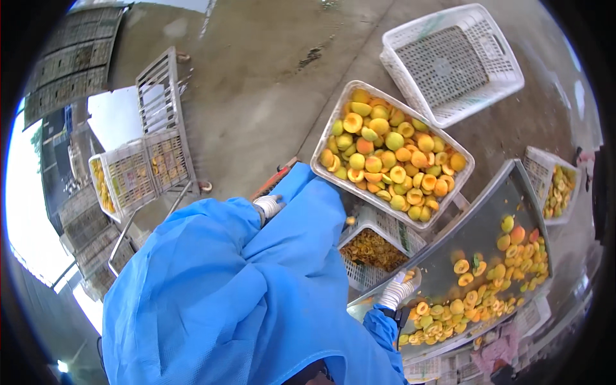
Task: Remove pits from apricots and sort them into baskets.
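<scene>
I wear a blue gown that fills the lower left. My left hand [268, 205], in a white knit glove, lies between the gown's folds on my lap, and its fingers are mostly hidden. My right hand [398, 290], also gloved, sits at the near edge of a slanted steel tray [478, 234] and pinches a yellow fruit half [409, 276]. Many cut yellow-orange fruit halves [475, 301] lie along the tray's lower side. A white crate [333, 119] heaped with whole and halved fruit stands just beyond my knees.
Under the tray's end is a white basket [387, 222] holding brown pits. An empty white crate [410, 29] lies upper right, another crate with fruit [559, 191] at the far right. A metal cart with crates [131, 173] stands left on concrete. A person in pink [497, 350] is lower right.
</scene>
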`<state>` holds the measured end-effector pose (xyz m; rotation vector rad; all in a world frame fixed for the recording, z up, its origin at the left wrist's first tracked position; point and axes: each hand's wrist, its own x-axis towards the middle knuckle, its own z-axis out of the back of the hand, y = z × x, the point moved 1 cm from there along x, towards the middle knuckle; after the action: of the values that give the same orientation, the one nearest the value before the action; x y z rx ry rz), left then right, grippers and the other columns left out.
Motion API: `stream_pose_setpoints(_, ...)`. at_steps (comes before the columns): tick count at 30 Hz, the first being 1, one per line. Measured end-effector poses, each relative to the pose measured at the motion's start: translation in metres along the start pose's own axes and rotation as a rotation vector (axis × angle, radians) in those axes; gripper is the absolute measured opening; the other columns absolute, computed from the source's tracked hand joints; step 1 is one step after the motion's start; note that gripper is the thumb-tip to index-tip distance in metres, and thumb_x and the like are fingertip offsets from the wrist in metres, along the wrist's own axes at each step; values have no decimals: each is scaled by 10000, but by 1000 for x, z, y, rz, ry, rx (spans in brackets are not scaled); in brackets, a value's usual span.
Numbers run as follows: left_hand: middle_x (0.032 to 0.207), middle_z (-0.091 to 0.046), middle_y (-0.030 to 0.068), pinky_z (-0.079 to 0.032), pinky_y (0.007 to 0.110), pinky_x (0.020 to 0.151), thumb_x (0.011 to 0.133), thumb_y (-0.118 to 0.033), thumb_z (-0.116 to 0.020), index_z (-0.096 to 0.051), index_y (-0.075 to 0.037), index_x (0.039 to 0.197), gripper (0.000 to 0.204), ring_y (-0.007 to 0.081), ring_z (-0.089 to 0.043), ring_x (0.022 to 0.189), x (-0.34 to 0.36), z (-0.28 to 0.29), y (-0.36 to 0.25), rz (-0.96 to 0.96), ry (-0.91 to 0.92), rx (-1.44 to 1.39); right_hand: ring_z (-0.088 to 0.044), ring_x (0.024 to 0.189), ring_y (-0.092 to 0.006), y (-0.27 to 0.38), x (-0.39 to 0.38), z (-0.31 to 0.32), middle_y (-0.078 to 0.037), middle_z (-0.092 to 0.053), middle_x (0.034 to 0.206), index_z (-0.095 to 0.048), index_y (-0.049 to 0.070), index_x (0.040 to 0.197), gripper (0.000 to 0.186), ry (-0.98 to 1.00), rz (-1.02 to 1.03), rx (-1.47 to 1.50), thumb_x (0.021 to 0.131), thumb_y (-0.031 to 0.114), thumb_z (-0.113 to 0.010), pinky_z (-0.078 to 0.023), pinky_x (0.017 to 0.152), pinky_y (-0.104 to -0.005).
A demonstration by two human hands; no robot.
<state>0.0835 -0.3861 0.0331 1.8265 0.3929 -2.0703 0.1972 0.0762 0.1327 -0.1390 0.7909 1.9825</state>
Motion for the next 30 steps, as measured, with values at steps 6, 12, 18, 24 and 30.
stream_pose_setpoints(6, 1364, -524, 181, -384, 399, 1065, 843, -500, -511, -509, -143, 1371, 638, 334, -507, 1256, -15, -32, 17, 78, -72, -127, -485, 1224, -352, -55, 23, -10, -215, -472, 1353, -433, -2, 1352, 649, -18, 137, -233, 763, -3, -703, -381, 1054, -405)
stream_pose_setpoints(12, 1346, -543, 169, -394, 409, 1054, 873, -497, -500, -513, -211, 1370, 573, 341, -511, 1246, -41, -74, 46, 97, -130, -235, -425, 1255, -396, -92, 25, -25, -254, -478, 1313, -402, -52, 1364, 688, -71, 277, -662, 815, 229, -706, -350, 1060, -486)
stream_pose_setpoints(18, 1342, -547, 162, -404, 416, 1038, 883, -453, -530, -522, -162, 1354, 554, 332, -508, 1248, -70, -76, 73, 173, -285, -371, -460, 1210, -369, -139, 37, -61, -198, -474, 1299, -430, -12, 1332, 615, -292, 335, -778, 830, 236, -683, -343, 1034, -499)
stream_pose_setpoints(24, 1279, -588, 143, -441, 418, 990, 872, -395, -540, -567, -144, 1297, 495, 323, -569, 1157, -84, -72, 97, 4, -471, -202, -468, 1211, -360, -150, 44, -75, -176, -481, 1291, -442, 2, 1322, 661, -372, 394, -795, 795, 292, -716, -376, 997, -509)
stream_pose_setpoints(30, 1150, -647, 179, -470, 406, 941, 878, -384, -567, -620, -116, 1216, 435, 356, -607, 1070, -58, -49, 110, 3, -586, -408, -506, 1195, -334, -143, 29, -47, -152, -544, 1246, -533, 18, 1266, 516, -441, 488, -870, 878, 351, -604, -382, 990, -524)
